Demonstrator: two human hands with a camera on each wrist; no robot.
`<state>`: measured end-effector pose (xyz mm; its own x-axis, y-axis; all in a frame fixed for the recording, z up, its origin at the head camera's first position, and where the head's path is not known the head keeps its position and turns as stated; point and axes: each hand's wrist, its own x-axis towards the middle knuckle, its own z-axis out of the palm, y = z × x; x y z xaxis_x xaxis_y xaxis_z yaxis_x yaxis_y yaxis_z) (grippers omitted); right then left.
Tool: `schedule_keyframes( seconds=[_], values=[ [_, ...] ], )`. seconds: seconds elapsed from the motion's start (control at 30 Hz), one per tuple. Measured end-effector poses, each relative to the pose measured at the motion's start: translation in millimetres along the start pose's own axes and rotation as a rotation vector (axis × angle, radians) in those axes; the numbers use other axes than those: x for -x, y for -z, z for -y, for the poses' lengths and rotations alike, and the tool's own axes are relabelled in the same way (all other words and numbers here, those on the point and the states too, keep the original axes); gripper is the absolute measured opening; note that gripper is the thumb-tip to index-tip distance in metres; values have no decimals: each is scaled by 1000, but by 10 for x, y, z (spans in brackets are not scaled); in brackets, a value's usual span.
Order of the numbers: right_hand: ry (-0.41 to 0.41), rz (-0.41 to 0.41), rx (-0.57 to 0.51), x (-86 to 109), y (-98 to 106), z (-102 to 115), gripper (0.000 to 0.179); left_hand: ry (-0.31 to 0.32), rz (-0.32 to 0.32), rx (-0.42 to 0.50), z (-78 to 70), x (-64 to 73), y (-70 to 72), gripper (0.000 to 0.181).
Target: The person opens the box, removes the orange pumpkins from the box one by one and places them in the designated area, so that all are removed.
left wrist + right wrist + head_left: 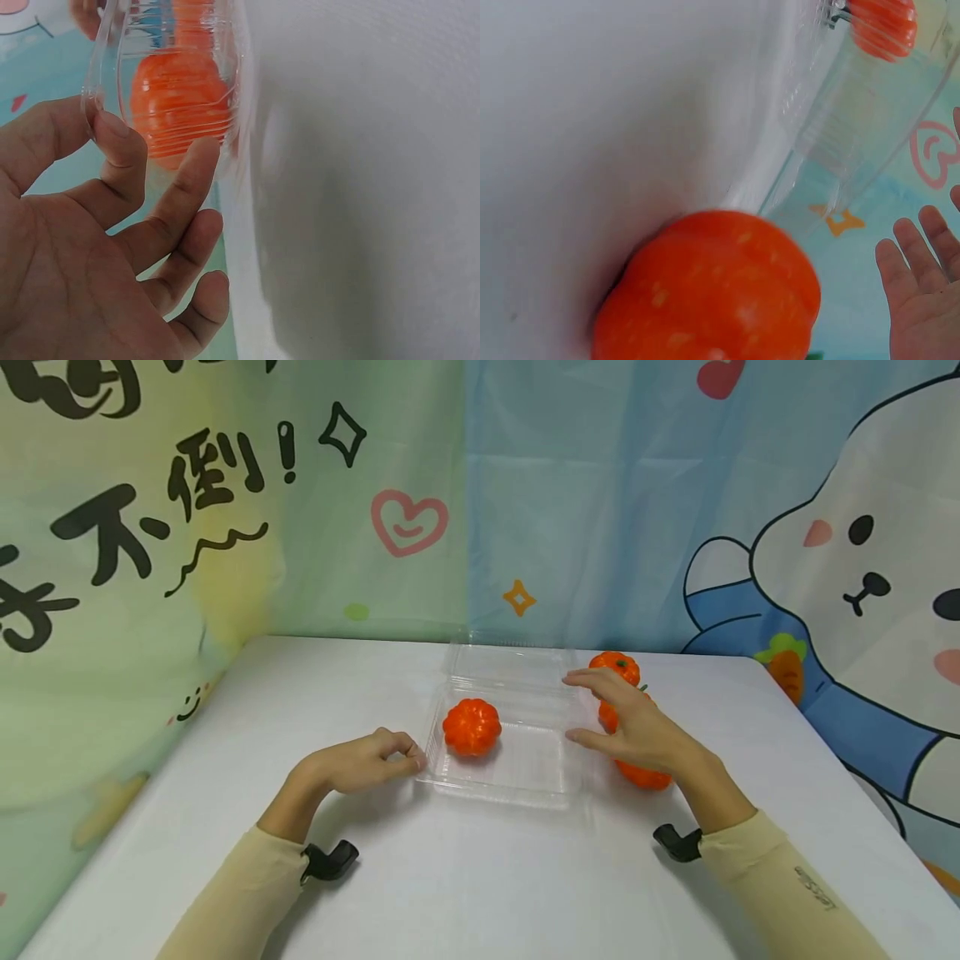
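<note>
A clear plastic clamshell container (525, 795) lies on the white table, its lid (510, 664) folded back behind it. Inside, toward the left, sits a small orange toy pumpkin (472, 727), seen through the ribbed wall in the left wrist view. With thumb and index finger, my left hand (97, 225) pinches the container's left rim. My right hand (637, 727) hovers at the right side, fingers spread and holding nothing. Beneath and beside it are a far pumpkin (618, 666), a middle one (608, 717) partly hidden by the hand, and a near one (712, 292).
The white tabletop (480, 877) extends in front of the container toward me. Behind the table's back edge hangs a printed cloth backdrop (570, 527) with cartoon figures. Black wrist mounts (330, 862) protrude near both sleeves, low over the table.
</note>
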<state>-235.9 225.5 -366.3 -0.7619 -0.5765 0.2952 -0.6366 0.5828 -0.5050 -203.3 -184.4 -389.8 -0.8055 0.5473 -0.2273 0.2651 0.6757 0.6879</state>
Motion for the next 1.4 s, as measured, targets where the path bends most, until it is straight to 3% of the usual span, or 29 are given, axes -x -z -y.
schedule_keyframes(
  seconds=[0.3,0.63,0.83,1.13,1.4],
  values=[
    [82,17,-25,-173,-106,41,65,11,-3,-16,13,11,13,28],
    [74,67,-59,-331,-259,128,66,3,2,-12,-6,8,13,30],
    [122,83,-69,-436,-380,197,64,-2,0,-19,-19,6,12,29],
    [160,133,-67,-573,-530,285,52,4,0,-4,-4,16,11,29],
    [264,160,-81,-656,-641,331,36,-1,5,-2,11,2,7,30]
  ],
)
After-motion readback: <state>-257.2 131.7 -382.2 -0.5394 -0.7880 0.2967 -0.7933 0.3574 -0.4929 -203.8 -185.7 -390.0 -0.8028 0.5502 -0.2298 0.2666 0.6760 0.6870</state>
